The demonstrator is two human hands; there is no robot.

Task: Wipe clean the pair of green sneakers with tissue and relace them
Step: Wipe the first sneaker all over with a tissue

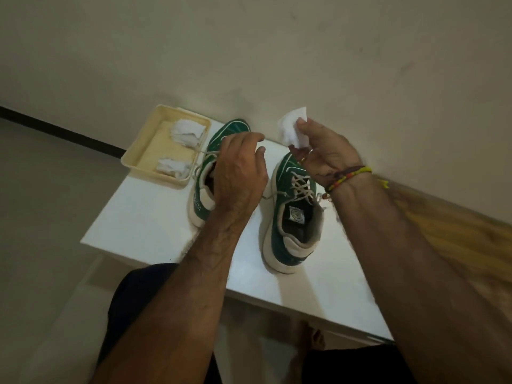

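Nearest you, your left hand is curling over the left sneaker beside the tray, grip unclear, while your right hand is pinching flimsy, tear-prone tissue above the laced right sneaker; grasp sneakers by their stiffer heels.

1. Two green sneakers stand on the table: the left sneaker and the right sneaker.
2. One cream tray sits beside them.
3. Two crumpled tissues lie in the tray, one at the far end and one nearer.
4. One clean tissue is up in the air.
5. Two hands: the left hand and the right hand.
6. One white table.
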